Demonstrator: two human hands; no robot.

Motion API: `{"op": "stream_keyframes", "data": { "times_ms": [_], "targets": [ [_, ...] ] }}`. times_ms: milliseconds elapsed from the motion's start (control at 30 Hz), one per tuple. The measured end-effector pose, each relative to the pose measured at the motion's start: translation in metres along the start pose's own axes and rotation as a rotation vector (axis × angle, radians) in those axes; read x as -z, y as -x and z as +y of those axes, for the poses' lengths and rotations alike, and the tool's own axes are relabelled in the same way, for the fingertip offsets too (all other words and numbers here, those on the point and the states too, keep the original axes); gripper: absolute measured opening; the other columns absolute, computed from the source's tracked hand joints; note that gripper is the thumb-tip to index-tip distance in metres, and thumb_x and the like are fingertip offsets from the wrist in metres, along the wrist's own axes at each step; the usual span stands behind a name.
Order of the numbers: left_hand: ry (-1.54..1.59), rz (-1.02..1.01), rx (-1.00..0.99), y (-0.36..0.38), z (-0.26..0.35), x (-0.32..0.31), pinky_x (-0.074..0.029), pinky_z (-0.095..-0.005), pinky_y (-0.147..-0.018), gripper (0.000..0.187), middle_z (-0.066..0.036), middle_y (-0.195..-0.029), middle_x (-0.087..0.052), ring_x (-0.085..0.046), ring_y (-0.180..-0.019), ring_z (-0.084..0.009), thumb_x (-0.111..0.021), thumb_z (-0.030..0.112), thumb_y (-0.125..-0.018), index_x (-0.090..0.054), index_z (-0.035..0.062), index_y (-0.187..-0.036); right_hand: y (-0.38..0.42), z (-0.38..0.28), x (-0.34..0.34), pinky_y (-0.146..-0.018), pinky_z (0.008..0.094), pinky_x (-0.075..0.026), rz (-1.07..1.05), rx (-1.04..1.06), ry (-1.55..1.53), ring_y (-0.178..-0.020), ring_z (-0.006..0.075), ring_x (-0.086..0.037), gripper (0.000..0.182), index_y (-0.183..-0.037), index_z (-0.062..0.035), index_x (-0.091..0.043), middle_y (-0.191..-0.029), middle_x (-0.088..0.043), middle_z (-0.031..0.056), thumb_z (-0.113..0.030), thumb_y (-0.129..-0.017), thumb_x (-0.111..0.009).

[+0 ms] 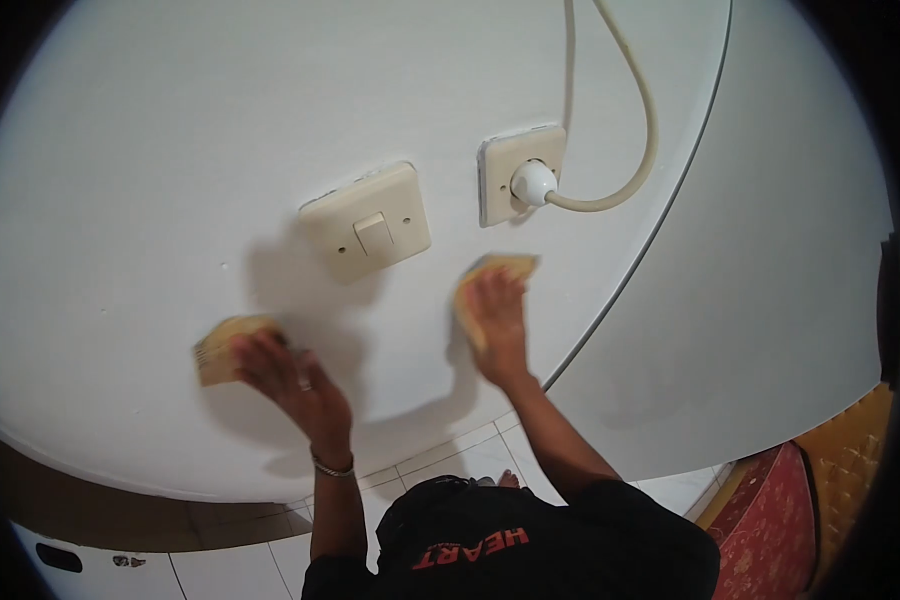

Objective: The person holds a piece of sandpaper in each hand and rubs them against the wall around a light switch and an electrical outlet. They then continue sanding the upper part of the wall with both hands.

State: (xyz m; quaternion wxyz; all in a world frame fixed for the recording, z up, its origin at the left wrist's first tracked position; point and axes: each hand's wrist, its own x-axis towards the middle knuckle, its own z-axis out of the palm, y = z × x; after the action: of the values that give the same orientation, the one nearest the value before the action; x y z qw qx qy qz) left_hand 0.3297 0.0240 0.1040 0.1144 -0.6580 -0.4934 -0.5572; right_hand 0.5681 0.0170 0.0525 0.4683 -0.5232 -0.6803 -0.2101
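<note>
Head view, forward and down, near wall (150,180)

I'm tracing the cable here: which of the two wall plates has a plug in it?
The socket plate, right of the switch plate: a white plug on a cream cable sits in it, while the other has a rocker.

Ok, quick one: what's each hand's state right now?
Left hand: holding a tan piece at the white wall; fingers motion-blurred.
Right hand: holding a second tan piece at the same wall, grip also blurred.
</note>
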Motion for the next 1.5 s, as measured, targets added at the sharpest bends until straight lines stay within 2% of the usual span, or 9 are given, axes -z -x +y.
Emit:
{"op": "stream_keyframes", "data": {
  "times_ms": [200, 367, 600, 733, 800, 933, 1200, 1367, 1500],
  "targets": [
    [-0.054, -0.132, -0.168, 0.006, 0.033, -0.019, 0.002, -0.0519, -0.109, 0.060, -0.023, -0.148, -0.009, -0.004, -0.137, -0.0384, -0.039, 0.018, -0.090, -0.015, -0.0042, -0.141, -0.026, -0.027, -0.006, -0.108, 0.0517, -0.013, 0.303, -0.417, -0.234, -0.134, 0.0402, -0.019, 0.059, -0.134, 0.0022, -0.036, -0.141, -0.027, 0.0259, 0.004, -0.077, -0.049],
    [-0.109, -0.157, -0.165, 0.017, 0.013, -0.029, 0.003, -0.0472, -0.110, 0.053, -0.019, -0.149, -0.009, -0.001, -0.139, -0.0326, -0.030, 0.025, -0.097, -0.018, -0.0037, -0.140, 0.006, -0.007, -0.008, -0.108, 0.0548, -0.012, -0.140, 0.171, -0.081, -0.134, 0.0330, -0.026, 0.058, -0.129, -0.0077, -0.047, -0.140, -0.037, 0.0135, -0.004, -0.073, -0.059],
    [-0.039, 0.036, -0.092, 0.008, 0.031, -0.056, 0.002, -0.0456, -0.110, 0.053, -0.018, -0.150, -0.006, -0.001, -0.139, -0.0322, -0.033, 0.023, -0.097, -0.018, -0.0022, -0.141, -0.028, 0.032, 0.003, -0.110, 0.0441, -0.012, 0.268, -0.458, -0.150, -0.135, 0.0378, -0.018, 0.060, -0.135, 0.0044, -0.034, -0.143, -0.026, 0.0239, 0.008, -0.075, -0.045],
    [-0.150, -0.125, -0.129, 0.023, -0.002, -0.081, 0.002, -0.0514, -0.108, 0.052, -0.023, -0.148, -0.009, -0.002, -0.138, -0.0370, -0.032, 0.018, -0.094, -0.018, -0.0019, -0.141, -0.008, 0.010, -0.016, -0.108, 0.0524, -0.015, -0.190, 0.034, -0.177, -0.132, 0.0384, -0.026, 0.057, -0.127, -0.0029, -0.048, -0.139, -0.037, 0.0162, 0.003, -0.070, -0.051],
    [-0.163, 0.017, -0.140, 0.011, 0.006, -0.046, 0.003, -0.0509, -0.108, 0.051, -0.023, -0.148, -0.007, -0.001, -0.138, -0.0363, -0.031, 0.017, -0.095, -0.018, -0.0015, -0.141, -0.006, 0.042, 0.009, -0.108, 0.0518, -0.015, -0.059, 0.115, -0.054, -0.133, 0.0352, -0.027, 0.057, -0.128, -0.0086, -0.049, -0.139, -0.039, 0.0110, 0.001, -0.072, -0.053],
    [-0.129, 0.125, -0.067, -0.005, 0.007, -0.056, 0.003, -0.0508, -0.108, 0.051, -0.022, -0.149, -0.006, -0.001, -0.138, -0.0355, -0.030, 0.019, -0.096, -0.017, -0.0013, -0.141, -0.044, 0.069, 0.049, -0.110, 0.0422, -0.014, 0.377, -0.552, -0.383, -0.135, 0.0353, -0.021, 0.057, -0.133, 0.0040, -0.036, -0.143, -0.028, 0.0215, 0.012, -0.077, -0.041],
    [-0.198, 0.101, -0.081, 0.002, -0.007, -0.057, 0.000, -0.0463, -0.110, 0.055, -0.018, -0.149, -0.009, -0.005, -0.139, -0.0326, -0.031, 0.025, -0.098, -0.011, -0.0024, -0.141, -0.008, 0.026, -0.012, -0.106, 0.0526, -0.021, -0.106, 0.131, -0.111, -0.131, 0.0314, -0.032, 0.061, -0.128, -0.0094, -0.048, -0.137, -0.041, 0.0109, 0.001, -0.069, -0.056],
    [-0.102, 0.166, -0.038, 0.000, -0.036, -0.057, -0.003, -0.0468, -0.110, 0.058, -0.019, -0.149, -0.008, -0.005, -0.138, -0.0334, -0.032, 0.029, -0.098, -0.010, -0.0025, -0.141, -0.024, 0.082, 0.005, -0.109, 0.0409, -0.015, 0.300, -0.446, -0.306, -0.135, 0.0391, -0.017, 0.051, -0.131, -0.0033, -0.044, -0.143, -0.023, 0.0258, 0.008, -0.081, -0.046],
    [-0.166, 0.039, -0.094, 0.018, -0.010, -0.053, 0.000, -0.0482, -0.110, 0.057, -0.018, -0.150, -0.006, -0.002, -0.138, -0.0337, -0.031, 0.032, -0.098, -0.015, -0.0003, -0.142, -0.008, 0.026, -0.025, -0.109, 0.0485, -0.009, 0.202, -0.334, -0.060, -0.135, 0.0435, -0.009, 0.062, -0.136, 0.0017, -0.032, -0.145, -0.016, 0.0265, 0.009, -0.076, -0.044]
  ]
}}
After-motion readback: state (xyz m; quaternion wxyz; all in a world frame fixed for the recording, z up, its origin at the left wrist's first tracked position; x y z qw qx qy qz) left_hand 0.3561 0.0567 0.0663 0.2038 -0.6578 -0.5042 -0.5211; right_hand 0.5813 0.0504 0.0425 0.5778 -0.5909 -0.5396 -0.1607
